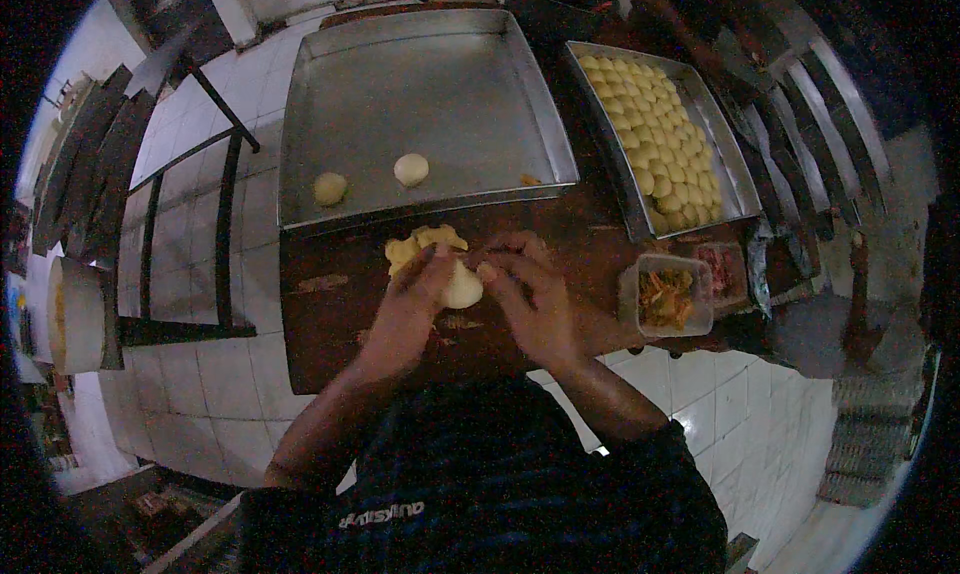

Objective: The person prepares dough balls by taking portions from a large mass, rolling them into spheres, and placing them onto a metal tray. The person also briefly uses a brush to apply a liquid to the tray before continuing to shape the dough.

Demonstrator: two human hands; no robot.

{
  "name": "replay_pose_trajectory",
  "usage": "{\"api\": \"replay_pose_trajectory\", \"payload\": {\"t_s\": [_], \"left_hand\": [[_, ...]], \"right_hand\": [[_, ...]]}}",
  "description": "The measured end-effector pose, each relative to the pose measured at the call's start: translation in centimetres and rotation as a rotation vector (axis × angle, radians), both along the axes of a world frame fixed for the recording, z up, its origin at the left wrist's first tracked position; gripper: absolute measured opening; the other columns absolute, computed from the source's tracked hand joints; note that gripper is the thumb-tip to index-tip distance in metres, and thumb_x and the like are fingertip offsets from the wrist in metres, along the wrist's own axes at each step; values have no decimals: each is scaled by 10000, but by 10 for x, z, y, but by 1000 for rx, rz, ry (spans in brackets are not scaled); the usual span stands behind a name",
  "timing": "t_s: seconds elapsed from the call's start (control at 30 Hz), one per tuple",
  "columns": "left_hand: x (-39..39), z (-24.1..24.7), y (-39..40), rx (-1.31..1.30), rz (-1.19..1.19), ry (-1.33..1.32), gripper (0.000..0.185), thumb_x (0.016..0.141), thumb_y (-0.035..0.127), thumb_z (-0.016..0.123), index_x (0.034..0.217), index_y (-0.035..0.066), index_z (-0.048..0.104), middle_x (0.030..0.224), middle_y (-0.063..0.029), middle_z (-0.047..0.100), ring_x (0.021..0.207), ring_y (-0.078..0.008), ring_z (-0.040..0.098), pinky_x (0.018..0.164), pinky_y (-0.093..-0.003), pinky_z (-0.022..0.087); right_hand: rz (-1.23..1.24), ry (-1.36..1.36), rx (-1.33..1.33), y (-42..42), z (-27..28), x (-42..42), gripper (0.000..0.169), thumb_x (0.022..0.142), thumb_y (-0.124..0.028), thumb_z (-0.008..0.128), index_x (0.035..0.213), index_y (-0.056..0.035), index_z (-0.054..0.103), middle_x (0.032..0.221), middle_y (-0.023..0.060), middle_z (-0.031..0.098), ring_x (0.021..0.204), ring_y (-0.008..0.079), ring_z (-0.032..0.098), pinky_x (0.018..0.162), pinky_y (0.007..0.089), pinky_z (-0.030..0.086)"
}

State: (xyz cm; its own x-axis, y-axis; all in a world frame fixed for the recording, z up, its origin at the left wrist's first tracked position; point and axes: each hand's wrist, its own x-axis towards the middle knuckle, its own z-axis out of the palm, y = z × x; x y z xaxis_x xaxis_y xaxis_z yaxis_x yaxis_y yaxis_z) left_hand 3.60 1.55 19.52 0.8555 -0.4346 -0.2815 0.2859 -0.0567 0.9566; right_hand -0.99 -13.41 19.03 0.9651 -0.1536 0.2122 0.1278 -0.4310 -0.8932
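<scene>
Between my two hands is a rounded piece of pale dough [463, 286], held just above the dark wooden table. My left hand [415, 292] has its fingers around the dough's left and upper side. My right hand [531, 292] pinches at its upper right side with thumb and fingertips. Behind my left hand lies a flattened, irregular piece of yellowish dough [406, 250] on the table, partly hidden by the fingers. Two dough balls, a paler one [411, 170] and a duller one [330, 189], sit near the front edge of a large metal tray [420, 93].
A second metal tray [731, 161] at the right holds many closely packed dough balls [660, 135]. Nearer me stands a plastic container [701, 322] of orange-brown shredded filling [664, 298], with reddish food [718, 268] beside it. The wooden table's [330, 349] left edge borders a tiled floor and a black metal frame [226, 229].
</scene>
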Motion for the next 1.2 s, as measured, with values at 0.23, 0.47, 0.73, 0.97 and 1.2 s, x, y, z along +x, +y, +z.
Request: {"api": "replay_pose_trajectory", "payload": {"t_s": [0.23,0.47,0.73,0.97,1.2], "left_hand": [[-6,13,6,62,-119,15,460,927,332,444,1215,-26,441,1132,-115,529,1023,-167,499,908,-303,381],[5,5,20,282,-253,-589,526,901,417,460,1171,-35,478,1096,-133,551,1039,-178,503,897,-284,390],[21,30,14,104,-429,-285,707,879,595,277,1283,25,387,1189,-184,505,1131,-251,461,975,-347,344],[3,11,-21,-556,-219,-156,491,919,332,406,1300,34,321,1259,-129,451,1151,-222,454,982,-369,364],[22,-7,-26,-97,6,31,486,731,77,657,1165,35,443,1189,-102,409,1092,-175,451,909,-301,398]], "right_hand": [[74,-184,-203,-4,14,-2,178,789,-121,626,962,-87,649,1052,71,520,1001,209,479,871,348,374],[75,-186,-342,4,21,-12,204,736,-120,670,937,-104,640,1036,78,553,987,252,508,839,354,417],[341,-87,-276,6,24,-29,145,743,-130,679,868,-84,623,949,72,586,886,239,567,774,338,467],[167,221,1234,6,11,-10,78,805,-107,627,868,-70,604,847,38,608,810,192,596,707,324,506],[-114,304,-28,-17,0,-6,240,824,-128,592,1044,-32,591,977,112,613,926,224,569,804,352,454]]}}
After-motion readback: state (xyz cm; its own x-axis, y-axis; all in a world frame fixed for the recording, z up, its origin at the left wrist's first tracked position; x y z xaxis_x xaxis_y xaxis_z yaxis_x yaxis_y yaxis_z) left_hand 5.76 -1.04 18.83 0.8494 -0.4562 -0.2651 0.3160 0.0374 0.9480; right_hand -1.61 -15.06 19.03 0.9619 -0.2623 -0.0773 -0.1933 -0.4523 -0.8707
